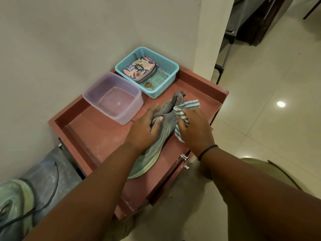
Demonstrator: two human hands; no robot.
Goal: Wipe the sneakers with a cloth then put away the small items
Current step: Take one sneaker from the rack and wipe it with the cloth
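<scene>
Pale floor tiles [260, 105] and a cream wall [69, 40] frame a low reddish cabinet top [97, 136] with a raised rim. On it lies one grey sneaker [152, 153] with a pale green sole, its toe pointing toward the person. The left hand [144, 129] is curled over the shoe's collar, thumb lying across the tongue and fingers wrapped round the far side, holding it down. Just right of that hand, the right hand [194, 126] is bunched round one striped cloth [184, 112], fingers closed on the fabric and pressing it against the shoe's side near the heel; a dark band circles that wrist.

Beyond the left hand sits one clear plastic tub [112, 98]. Beyond both hands, in the corner, stands one blue mesh basket [172, 66] holding one patterned pouch [139, 69] and one small brown key [150, 85]. Far to the left of the hands, down beside the cabinet, a second sneaker [15, 202] shows, blurred at the frame's edge. Two metal drawer knobs [184, 158] sit below the right wrist.
</scene>
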